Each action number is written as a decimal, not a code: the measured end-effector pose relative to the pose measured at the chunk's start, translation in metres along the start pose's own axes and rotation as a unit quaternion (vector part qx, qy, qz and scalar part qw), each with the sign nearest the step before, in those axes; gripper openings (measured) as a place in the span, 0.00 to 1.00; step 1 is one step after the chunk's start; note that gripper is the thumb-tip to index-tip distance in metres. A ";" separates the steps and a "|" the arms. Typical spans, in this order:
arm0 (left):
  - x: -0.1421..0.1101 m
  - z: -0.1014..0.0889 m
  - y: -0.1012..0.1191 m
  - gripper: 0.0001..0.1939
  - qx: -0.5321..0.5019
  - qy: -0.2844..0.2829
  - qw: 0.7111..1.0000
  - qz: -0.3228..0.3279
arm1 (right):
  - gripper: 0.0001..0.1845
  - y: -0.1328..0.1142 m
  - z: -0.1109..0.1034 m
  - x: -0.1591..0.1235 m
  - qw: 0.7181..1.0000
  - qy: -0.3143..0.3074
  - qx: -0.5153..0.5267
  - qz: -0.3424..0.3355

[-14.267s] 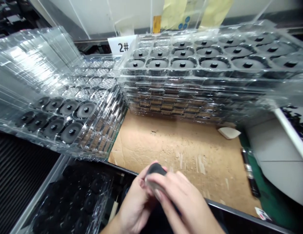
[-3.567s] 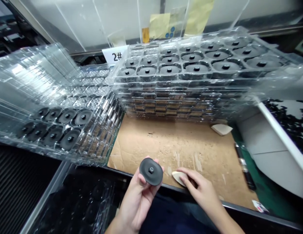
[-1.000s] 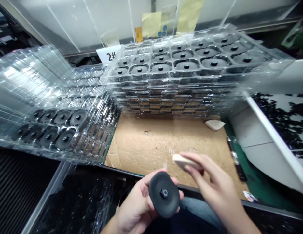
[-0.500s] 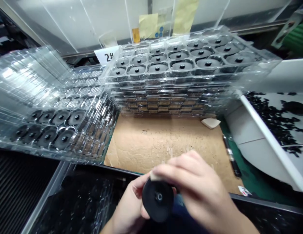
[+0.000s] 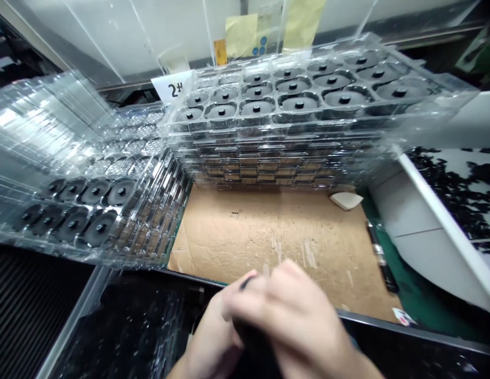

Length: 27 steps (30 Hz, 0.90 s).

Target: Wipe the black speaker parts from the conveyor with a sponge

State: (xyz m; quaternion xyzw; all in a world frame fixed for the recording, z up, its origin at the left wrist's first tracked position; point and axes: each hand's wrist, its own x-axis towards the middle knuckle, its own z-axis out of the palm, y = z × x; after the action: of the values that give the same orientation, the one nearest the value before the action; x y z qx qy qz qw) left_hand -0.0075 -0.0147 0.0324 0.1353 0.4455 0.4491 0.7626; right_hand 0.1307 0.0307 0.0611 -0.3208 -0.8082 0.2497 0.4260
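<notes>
Over the bench's front edge, my left hand [image 5: 211, 331] is closed around a round black disc part [image 5: 250, 337], which now shows only as a dark, blurred patch between both hands. My right hand [image 5: 294, 316] lies across it from above, its fingers curled and pressed against the disc. A small cream wedge, pinched in those right fingers a moment ago, is covered by them now. Another cream wedge, like a sponge [image 5: 346, 200], lies at the far right of the cardboard sheet [image 5: 245, 226].
Stacked clear trays [image 5: 268, 126] with black discs stand behind the cardboard. More clear trays [image 5: 150, 221] are on the left, beneath a raised clear lid. To the right are a black pen [image 5: 381, 255] and a white bin [image 5: 438, 221] of small black parts.
The disc has turned from facing me to being mostly hidden. My right hand has moved slightly left and down over it, covering the cream wedge. The view has shifted slightly.
</notes>
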 end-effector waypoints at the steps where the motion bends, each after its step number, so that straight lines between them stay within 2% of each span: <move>1: 0.000 -0.001 0.001 0.29 -0.014 0.004 1.000 0.002 | 0.14 0.011 0.000 -0.003 0.998 -0.005 0.002 0.066; 3: -0.002 -0.003 0.003 0.33 -0.053 0.010 0.999 0.002 | 0.12 0.039 0.003 -0.016 0.977 -0.022 -0.021 0.210; 5: -0.003 -0.007 0.005 0.32 -0.091 0.009 0.996 -0.001 | 0.12 0.064 0.010 -0.038 0.957 -0.030 -0.043 0.284; 8: -0.002 -0.013 0.007 0.30 -0.106 -0.003 0.994 0.001 | 0.14 0.083 0.024 -0.072 0.956 -0.047 -0.033 0.287; 10: -0.001 -0.012 0.006 0.31 -0.106 -0.003 0.994 -0.003 | 0.14 0.079 0.026 -0.081 0.955 -0.056 -0.023 0.291; 12: 0.000 -0.008 0.006 0.31 -0.104 -0.008 0.994 -0.002 | 0.14 0.063 0.020 -0.074 0.954 -0.042 -0.018 0.297; 14: 0.001 -0.002 0.005 0.31 -0.106 -0.008 0.994 0.007 | 0.14 0.038 0.011 -0.055 0.959 0.008 -0.021 0.282; 15: 0.000 0.001 0.004 0.29 -0.104 -0.008 0.995 0.007 | 0.14 0.024 0.007 -0.044 0.967 0.038 -0.027 0.251; 17: 0.000 0.004 0.004 0.24 -0.096 -0.004 0.995 -0.004 | 0.16 0.000 0.003 -0.025 0.987 0.057 -0.042 0.143; 19: 0.000 0.004 0.004 0.20 -0.092 0.003 0.996 -0.011 | 0.16 -0.015 0.002 -0.014 0.997 0.012 -0.037 0.068; 22: 0.001 0.003 0.003 0.20 -0.103 0.026 0.994 0.009 | 0.13 -0.019 0.005 -0.007 0.992 -0.094 -0.012 0.088; 23: 0.001 0.004 0.002 0.21 -0.097 0.028 0.995 0.010 | 0.13 -0.017 0.007 -0.006 0.991 -0.092 -0.019 0.098; 26: 0.000 0.008 0.003 0.19 -0.057 0.012 0.998 -0.017 | 0.13 -0.014 0.013 -0.003 0.995 0.019 -0.068 0.074; 27: 0.000 0.008 0.004 0.19 -0.050 0.009 0.998 -0.027 | 0.13 -0.014 0.012 -0.004 0.995 0.038 -0.068 0.058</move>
State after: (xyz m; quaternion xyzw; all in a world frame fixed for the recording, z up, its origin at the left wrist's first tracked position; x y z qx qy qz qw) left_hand -0.0031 -0.0111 0.0399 0.0809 0.4327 0.4513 0.7762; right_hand 0.1177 0.0165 0.0620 -0.4049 -0.7865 0.2055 0.4185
